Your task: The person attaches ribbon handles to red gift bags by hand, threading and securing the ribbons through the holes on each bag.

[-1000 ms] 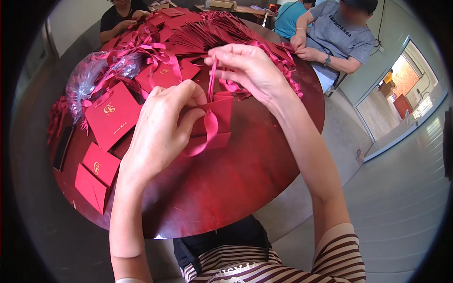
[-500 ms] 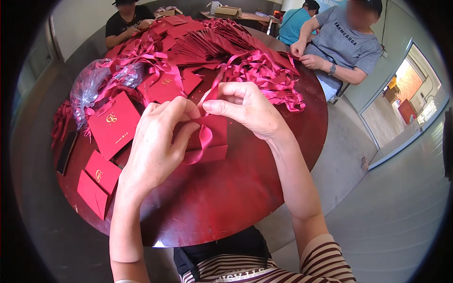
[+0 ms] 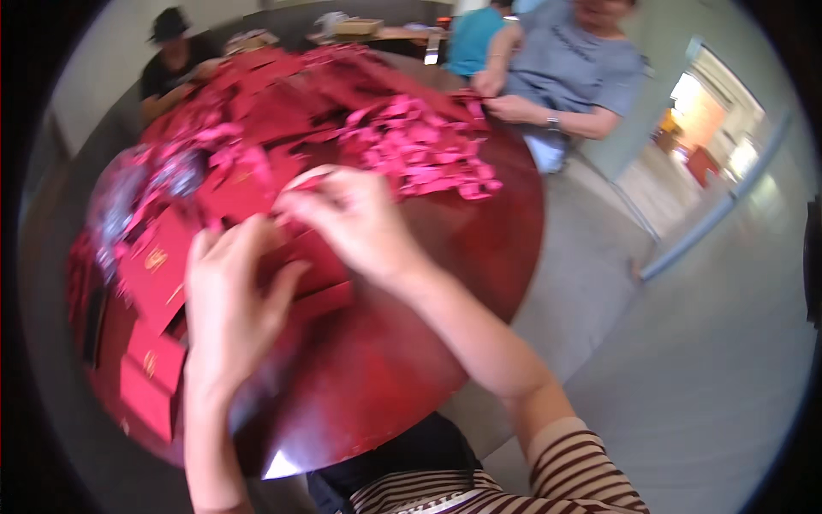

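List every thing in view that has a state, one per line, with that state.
left hand: fingers spread, resting on the small red box.
right hand: fingertips pinched at the box's top; what they hold is blurred.
small red box: lying on the round table, partly covered by the hands.
pink ribbons: loose, heaped.
flat red boxes: closed, lying flat.
round table: dark red, glossy.
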A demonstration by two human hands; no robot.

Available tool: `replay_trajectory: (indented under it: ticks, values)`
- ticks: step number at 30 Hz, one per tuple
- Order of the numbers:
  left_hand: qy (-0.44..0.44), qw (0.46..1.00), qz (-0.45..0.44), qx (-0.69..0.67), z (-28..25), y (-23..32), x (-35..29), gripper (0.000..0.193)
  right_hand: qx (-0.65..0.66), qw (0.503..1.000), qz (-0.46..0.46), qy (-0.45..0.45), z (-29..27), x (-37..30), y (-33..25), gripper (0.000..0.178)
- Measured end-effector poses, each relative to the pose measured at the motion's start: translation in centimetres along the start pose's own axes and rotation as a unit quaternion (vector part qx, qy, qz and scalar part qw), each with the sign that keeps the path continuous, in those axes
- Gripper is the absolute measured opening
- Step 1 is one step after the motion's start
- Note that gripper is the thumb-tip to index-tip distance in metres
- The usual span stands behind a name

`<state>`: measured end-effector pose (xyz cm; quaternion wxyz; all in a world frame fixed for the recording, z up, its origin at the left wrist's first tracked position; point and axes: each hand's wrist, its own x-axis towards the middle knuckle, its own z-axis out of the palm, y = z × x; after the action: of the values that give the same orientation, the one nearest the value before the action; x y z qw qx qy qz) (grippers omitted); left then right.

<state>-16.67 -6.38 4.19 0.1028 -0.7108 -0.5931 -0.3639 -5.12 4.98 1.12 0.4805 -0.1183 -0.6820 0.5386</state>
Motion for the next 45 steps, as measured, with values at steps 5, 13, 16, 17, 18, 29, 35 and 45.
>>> replay_trajectory:
  ticks: [5,13,16,17,18,29,35,45]
  values:
    - [0.062,0.997,0.012,0.036,-0.1,-0.3,-0.9,0.021,0.041,0.998,0.008,0.045,2.6,0.5,1.7,0.009]
    - [0.065,0.998,-0.007,0.001,1.2,0.5,-0.3,0.019,0.093,0.993,0.040,0.062,0.9,0.9,1.2,0.014]
    - [0.075,0.997,-0.014,0.002,1.2,-0.2,-0.3,0.019,0.090,0.994,0.064,0.001,0.3,0.7,0.6,0.014]
    - [0.077,0.997,-0.014,0.002,1.1,-0.4,-0.3,0.019,0.087,0.992,0.089,-0.034,0.3,0.5,0.3,0.014]
    - [0.084,0.996,-0.013,-0.003,1.1,-0.4,-0.3,0.019,0.091,0.989,0.093,-0.071,0.1,0.1,-0.6,0.012]
    - [0.032,0.999,-0.023,-0.021,0.6,-0.3,-0.9,0.023,-0.048,0.998,0.010,0.031,1.4,-1.1,0.7,0.016]
    - [0.029,0.999,0.007,0.022,-0.2,-0.3,-0.1,0.017,-0.029,0.996,0.013,0.079,2.4,-0.8,0.4,0.013]
    - [0.012,0.999,0.018,0.032,-0.4,-1.2,-0.3,0.019,0.057,0.992,0.070,-0.091,0.3,-0.9,-0.4,0.020]
